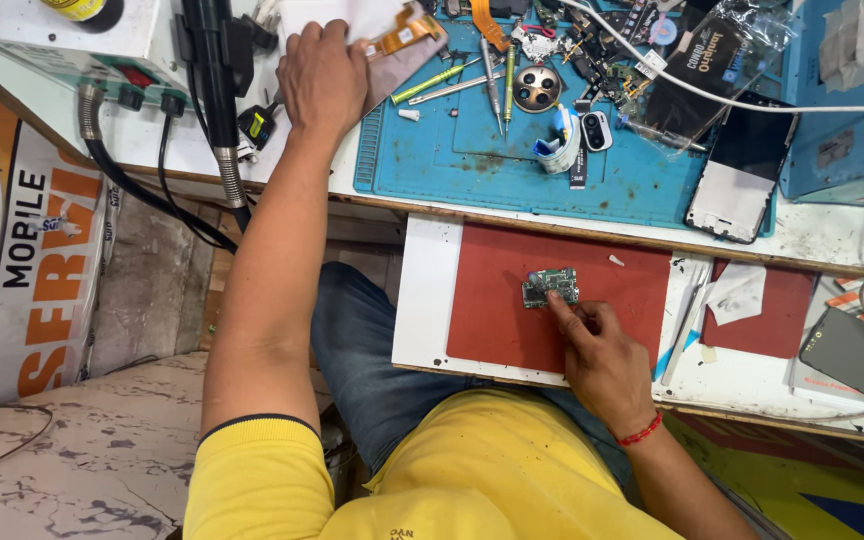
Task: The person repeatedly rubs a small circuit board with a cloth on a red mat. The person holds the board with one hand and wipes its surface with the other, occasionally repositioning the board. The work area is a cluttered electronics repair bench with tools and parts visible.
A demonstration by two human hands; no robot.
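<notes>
- The small green circuit board (551, 287) lies flat on the red mat (492, 310). The red mat sits on a white pull-out shelf (426, 290).
- The right hand (600, 357) is just below the green board on the red mat. Its pointer finger sticks out and its tip touches the bottom edge of the board. The other fingers are curled in.
- A red thread band (640, 432) goes around the right wrist.
- The left hand (323, 75) is far from the green board, up and to the left, on the white bench. It rests on a white sheet (337, 15). Its fingers curl down close together. I cannot tell if they pinch anything.
- A big blue work mat (472, 150) lies above the red mat. On it are a thin green-handled tool (509, 80), a round gold camera ring (536, 88) and many tiny parts.
- A flat phone frame with a black top (742, 175) lies up and to the right of the green board, at the blue mat's right end.
- A black soldering handle (214, 70) hangs just left of the left hand.
</notes>
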